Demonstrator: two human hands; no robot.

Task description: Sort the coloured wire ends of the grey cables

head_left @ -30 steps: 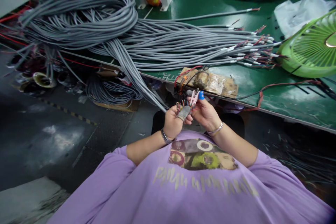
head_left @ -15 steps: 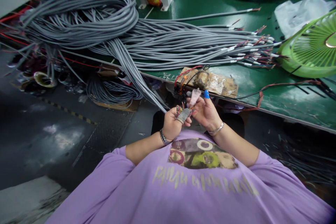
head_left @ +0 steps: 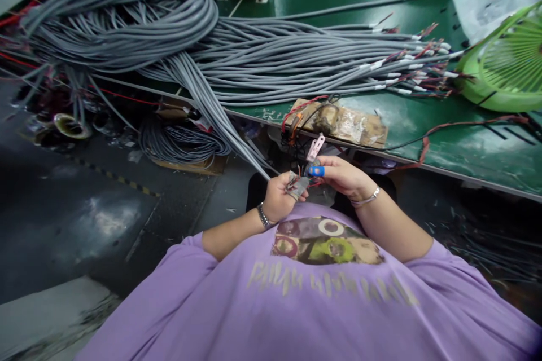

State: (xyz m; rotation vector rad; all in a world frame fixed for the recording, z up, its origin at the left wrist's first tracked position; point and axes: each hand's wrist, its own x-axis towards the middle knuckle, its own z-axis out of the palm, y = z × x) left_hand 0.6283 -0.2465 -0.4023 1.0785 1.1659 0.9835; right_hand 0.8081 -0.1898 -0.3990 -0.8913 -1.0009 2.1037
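Note:
My left hand (head_left: 278, 196) is closed around the stripped end of a grey cable (head_left: 228, 130), and thin coloured wires (head_left: 296, 176) stick out above a taped finger. My right hand (head_left: 345, 176) is closed too. It pinches a small pink cutting tool (head_left: 315, 148) and its blue-capped thumb (head_left: 315, 171) presses against the wires. Both hands meet close in front of my chest, just below the table's front edge. The cable runs up and left into a big bundle of grey cables (head_left: 271, 65) lying across the green table (head_left: 444, 141).
A taped cardboard pad (head_left: 351, 124) with red and black leads sits at the table edge above my hands. A green fan (head_left: 506, 65) and a plastic bag (head_left: 486, 0) are at the right. More cable coils (head_left: 178, 146) and clutter lie on the floor at the left.
My right hand has turned over, so the blue-capped thumb moved down from pointing up to pressing on the wires. The view has shifted slightly upward.

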